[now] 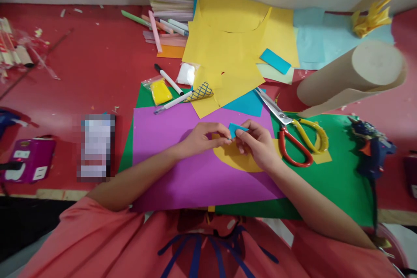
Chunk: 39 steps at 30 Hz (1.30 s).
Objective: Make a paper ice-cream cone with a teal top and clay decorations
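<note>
A small blue piece of paper (pixel 235 130) is held up between my two hands. My right hand (pixel 257 141) pinches it, thumb in front and fingers behind. The closed fingertips of my left hand (pixel 213 136) meet its lower left corner; the exact contact there is too small to see well. Below my hands lies a yellow paper shape with a curved edge (pixel 239 160), partly hidden by them. It rests on a purple sheet (pixel 176 182), which overlaps a green sheet (pixel 339 191). Just right of my right hand are scissors (pixel 283 121) with one red and one yellow handle.
Yellow sheets (pixel 228 52), pens (pixel 169 80) and a yellow clay packet (pixel 161 92) lie ahead. A brown paper roll (pixel 339 74) stands at the right, beyond a blue glue gun (pixel 373 152). A phone (pixel 96 147) and a purple box (pixel 34 160) are at the left.
</note>
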### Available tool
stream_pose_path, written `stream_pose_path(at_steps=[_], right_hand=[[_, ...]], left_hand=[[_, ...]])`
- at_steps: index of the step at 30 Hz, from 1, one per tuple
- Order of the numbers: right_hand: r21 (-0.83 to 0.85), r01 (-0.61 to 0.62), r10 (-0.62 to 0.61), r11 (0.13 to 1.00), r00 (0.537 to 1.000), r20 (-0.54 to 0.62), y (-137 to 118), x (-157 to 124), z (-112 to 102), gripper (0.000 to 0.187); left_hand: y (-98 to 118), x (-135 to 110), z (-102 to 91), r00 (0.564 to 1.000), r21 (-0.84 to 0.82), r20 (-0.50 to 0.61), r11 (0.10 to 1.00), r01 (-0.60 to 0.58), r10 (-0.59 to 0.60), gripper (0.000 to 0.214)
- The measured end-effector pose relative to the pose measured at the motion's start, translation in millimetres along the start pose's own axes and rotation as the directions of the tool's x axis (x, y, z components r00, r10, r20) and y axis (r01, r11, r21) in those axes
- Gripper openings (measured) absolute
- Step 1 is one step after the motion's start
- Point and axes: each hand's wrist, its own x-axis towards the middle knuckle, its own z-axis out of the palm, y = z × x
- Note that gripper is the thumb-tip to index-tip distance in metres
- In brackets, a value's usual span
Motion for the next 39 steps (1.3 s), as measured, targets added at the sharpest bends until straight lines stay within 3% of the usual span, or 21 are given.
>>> stream_pose_path(at_steps=[4, 9, 12, 17, 23, 32, 39], right_hand=[[-0.167, 0.082, -0.086, 0.983, 0.996, -0.016, 2.5, -2.9, -0.7, 0.025], [-0.544, 0.255, -0.343, 0.800, 0.937, -0.066, 6.6, -5.2, -1.0, 0.013], [-0.511, 0.234, -0.311, 0.827, 0.948, -0.071, 7.3, -3.6, -2.0, 0.014], [-0.277, 0.143, -0.158, 0.950, 0.987, -0.032, 2.9, 0.1, -2.8, 0.019], [-0.154, 0.065, -0.064, 0.986, 0.998, 0.013, -3.6, -0.4, -2.8, 0.025], [-0.462, 0.215, -0.198, 0.861, 0.976, 0.086, 0.9, -2.8, -1.2, 0.013], [-0.557, 0.248, -0.217, 0.793, 0.968, 0.122, 0.4, -4.5, -1.3, 0.016]], left_hand=[[4.1, 3.0, -0.9, 0.997, -0.049, 0.016, 0.996, 0.071, -0.071, 0.023], [7.9, 2.9, 1.5, 0.976, -0.019, 0.017, 0.976, 0.217, -0.217, 0.015], [10.8, 1.7, 4.2, 0.976, 0.044, -0.013, 0.975, 0.216, -0.215, 0.010], [19.0, -0.8, 8.7, 0.987, 0.146, 0.003, 0.976, 0.161, -0.164, 0.005], [24.7, -1.5, 6.5, 0.985, 0.174, -0.008, 0.970, 0.170, -0.171, 0.012], [27.7, 3.9, -0.2, 0.988, 0.311, 0.062, 0.943, 0.118, -0.144, 0.012], [26.1, 2.1, -1.7, 0.988, 0.343, 0.075, 0.934, 0.100, -0.133, 0.013]])
